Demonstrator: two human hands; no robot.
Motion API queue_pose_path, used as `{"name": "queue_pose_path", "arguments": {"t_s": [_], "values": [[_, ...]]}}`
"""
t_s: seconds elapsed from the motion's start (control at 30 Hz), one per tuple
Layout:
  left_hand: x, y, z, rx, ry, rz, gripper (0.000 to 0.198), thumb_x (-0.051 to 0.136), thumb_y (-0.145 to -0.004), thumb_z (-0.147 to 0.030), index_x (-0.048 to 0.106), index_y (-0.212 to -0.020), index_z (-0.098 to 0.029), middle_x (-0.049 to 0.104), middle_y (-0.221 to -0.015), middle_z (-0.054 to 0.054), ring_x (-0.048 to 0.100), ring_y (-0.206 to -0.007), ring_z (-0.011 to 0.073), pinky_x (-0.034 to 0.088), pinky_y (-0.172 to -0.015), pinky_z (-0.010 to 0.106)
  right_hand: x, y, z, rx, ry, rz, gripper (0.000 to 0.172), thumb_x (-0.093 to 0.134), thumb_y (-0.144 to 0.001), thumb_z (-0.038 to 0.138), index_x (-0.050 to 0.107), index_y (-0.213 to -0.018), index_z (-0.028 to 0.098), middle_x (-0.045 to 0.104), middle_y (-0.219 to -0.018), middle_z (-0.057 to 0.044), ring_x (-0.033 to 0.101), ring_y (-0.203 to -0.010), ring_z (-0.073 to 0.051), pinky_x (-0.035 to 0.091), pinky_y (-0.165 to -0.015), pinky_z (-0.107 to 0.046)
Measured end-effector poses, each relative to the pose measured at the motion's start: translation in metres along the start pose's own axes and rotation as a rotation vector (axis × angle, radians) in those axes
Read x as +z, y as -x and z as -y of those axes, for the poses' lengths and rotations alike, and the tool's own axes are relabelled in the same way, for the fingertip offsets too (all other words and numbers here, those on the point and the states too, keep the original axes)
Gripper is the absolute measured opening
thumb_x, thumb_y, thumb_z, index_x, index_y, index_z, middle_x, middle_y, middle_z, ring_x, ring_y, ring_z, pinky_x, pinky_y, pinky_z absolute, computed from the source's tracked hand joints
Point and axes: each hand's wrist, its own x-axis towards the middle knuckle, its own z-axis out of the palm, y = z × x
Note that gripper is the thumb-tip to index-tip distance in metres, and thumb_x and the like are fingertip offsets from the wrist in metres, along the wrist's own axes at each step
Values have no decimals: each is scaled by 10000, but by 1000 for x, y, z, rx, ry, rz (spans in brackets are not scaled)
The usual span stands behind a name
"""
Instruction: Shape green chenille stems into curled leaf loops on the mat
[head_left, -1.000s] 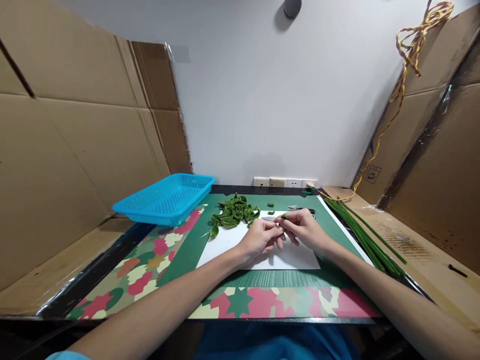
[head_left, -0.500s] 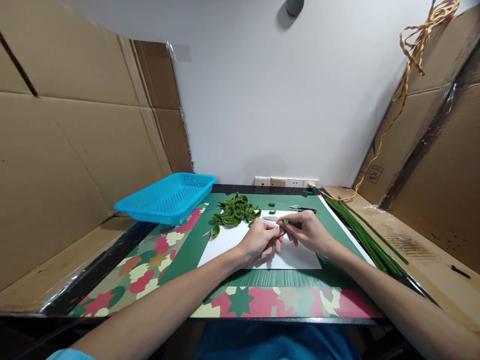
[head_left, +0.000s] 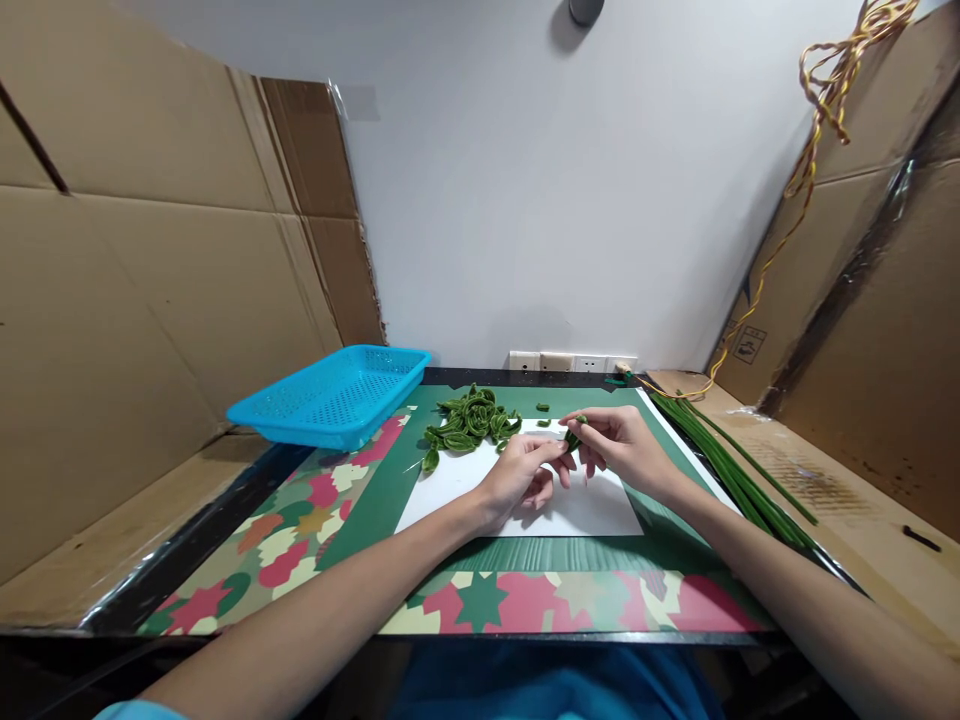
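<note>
Between my two hands is a small green fuzzy leaf shape (head_left: 574, 434), apparently of pipe cleaner. My left hand (head_left: 529, 478) pinches its lower left end, and my right hand (head_left: 616, 446) pinches its upper end with thumb and fingertips. Both hands are over a white sheet of paper (head_left: 450, 505). Left of them lies a heap of green fuzzy leaf shapes (head_left: 474, 418), partly on the paper. Two short green pieces (head_left: 543, 408) rest just beyond the paper. The pliers behind my right hand are hidden now.
A blue perforated basket (head_left: 337, 400) stands at the back left. Long green pipe cleaners (head_left: 731, 470) lie along the right side of the table. Cardboard walls (head_left: 150, 250) flank both sides. Twisted yellow wire (head_left: 806, 180) hangs at the right, near wall sockets (head_left: 556, 362).
My right hand has shifted slightly up and right. The leaf shape is now more upright and shows more between my fingers. The pliers have become covered by my right hand.
</note>
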Motion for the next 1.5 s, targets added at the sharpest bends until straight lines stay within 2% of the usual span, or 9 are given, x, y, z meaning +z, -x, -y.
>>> {"name": "queue_pose_path", "arguments": {"t_s": [0.2,0.37,0.5,0.7,0.77,0.93,1.0,1.2,1.5], "values": [[3,0,0,-7,-25,-12,366,655,-863,-488,663,-827,-124,635,-683,19,442,-335,47,162,-301,181,2,1,-6,-68,189,-4,378,581,-987,475,739,-1125,161,682,-634,-17,637,-488,-151,512,-503,-255],[4,0,0,-10,-81,-123,403,677,-828,-498,600,-650,-146,482,-475,-45,350,-325,37,227,-327,177,1,2,-9,-161,395,-84,385,515,-1020,468,750,-1067,166,678,-627,-26,616,-490,-147,460,-495,-246],[5,0,1,22,-80,-141,420,688,-820,-504,564,-615,-160,423,-443,-64,307,-344,38,218,-341,181,1,2,-11,-224,468,-80,384,449,-1058,431,746,-1047,186,694,-670,-27,617,-528,-145,460,-566,-255],[3,-1,3,20,-46,-127,394,699,-809,-463,565,-598,-159,403,-423,-67,295,-352,41,207,-353,187,3,0,-13,-238,585,-52,435,398,-1081,377,685,-812,191,669,-657,-22,562,-543,-138,413,-607,-268],[3,0,2,32,-43,-133,401,693,-817,-480,577,-611,-156,410,-428,-67,293,-353,41,212,-352,184,2,0,-12,-235,577,-60,431,401,-1078,386,688,-819,194,667,-650,-21,557,-541,-138,412,-597,-267],[3,1,1,61,-82,-144,424,684,-834,-522,603,-649,-149,426,-454,-70,303,-351,38,236,-347,177,3,2,-5,-168,362,-86,358,476,-1037,444,716,-1081,182,677,-639,-15,612,-510,-147,466,-548,-257],[3,0,1,62,-90,-148,424,686,-829,-528,609,-658,-148,445,-466,-64,313,-352,40,238,-343,180,4,3,-3,-163,337,-88,355,505,-1021,445,715,-1124,178,675,-633,-15,620,-509,-151,469,-534,-255],[3,0,0,29,-101,-93,424,691,-820,-511,597,-619,-150,423,-424,-57,315,-350,45,222,-349,183,6,4,-12,-290,487,-149,349,472,-1042,371,739,-1160,180,734,-755,-52,612,-571,-148,468,-599,-264],[3,-1,1,-8,-58,-129,387,689,-813,-436,590,-577,-146,405,-406,-55,297,-342,40,207,-343,179,9,3,-13,-300,523,-119,391,423,-1064,380,760,-1106,187,676,-678,-35,564,-566,-143,424,-603,-255]]}}
